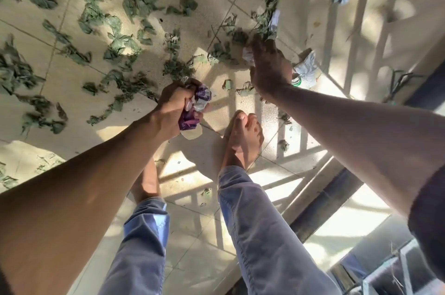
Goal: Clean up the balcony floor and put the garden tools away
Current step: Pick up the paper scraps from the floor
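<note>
The left hand is curled tight round a wad of crumpled purple wrappers, held above the floor by the person's feet. The right hand reaches down among the dry leaves and pinches a white paper scrap beside the railing's shadow. All this litter looks light, soft and crushable; a loose pinch at any fold should lift it, while the brittle leaves will likely crumble and suit sweeping.
</note>
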A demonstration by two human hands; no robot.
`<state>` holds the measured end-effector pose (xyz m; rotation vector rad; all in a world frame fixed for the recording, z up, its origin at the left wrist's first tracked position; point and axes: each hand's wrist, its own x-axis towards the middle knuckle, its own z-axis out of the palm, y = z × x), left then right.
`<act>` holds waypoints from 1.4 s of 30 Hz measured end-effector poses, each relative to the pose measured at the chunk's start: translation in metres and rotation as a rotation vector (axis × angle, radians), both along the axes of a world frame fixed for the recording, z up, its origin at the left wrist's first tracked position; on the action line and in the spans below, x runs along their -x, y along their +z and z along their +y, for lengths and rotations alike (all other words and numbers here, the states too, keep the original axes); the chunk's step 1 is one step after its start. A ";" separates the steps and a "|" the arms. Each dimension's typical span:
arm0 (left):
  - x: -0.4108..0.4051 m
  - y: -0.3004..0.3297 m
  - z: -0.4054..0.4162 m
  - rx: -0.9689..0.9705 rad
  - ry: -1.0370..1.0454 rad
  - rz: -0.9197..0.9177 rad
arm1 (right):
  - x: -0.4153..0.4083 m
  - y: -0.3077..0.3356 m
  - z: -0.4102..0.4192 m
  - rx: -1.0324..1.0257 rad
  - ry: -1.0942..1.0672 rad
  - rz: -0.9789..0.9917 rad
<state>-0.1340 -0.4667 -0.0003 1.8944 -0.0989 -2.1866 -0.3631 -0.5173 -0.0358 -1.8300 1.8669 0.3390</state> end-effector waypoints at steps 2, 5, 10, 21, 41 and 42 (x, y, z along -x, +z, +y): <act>-0.003 0.000 0.004 -0.033 0.029 0.016 | 0.004 -0.005 -0.002 -0.024 -0.018 -0.030; -0.001 0.010 0.000 -0.069 0.110 -0.018 | 0.003 -0.009 -0.003 -0.018 -0.023 0.014; 0.006 0.018 -0.002 -0.004 0.026 -0.238 | -0.006 0.004 0.009 -0.039 -0.116 -0.005; -0.001 0.015 -0.005 0.327 -0.579 -0.413 | -0.073 0.083 0.067 -0.191 -0.617 -0.875; 0.077 0.038 -0.022 0.126 -0.222 -0.004 | -0.034 0.084 0.070 -0.100 -0.822 -0.629; 0.082 0.037 -0.022 0.121 -0.206 -0.034 | -0.027 0.085 0.068 -0.100 -0.799 -0.672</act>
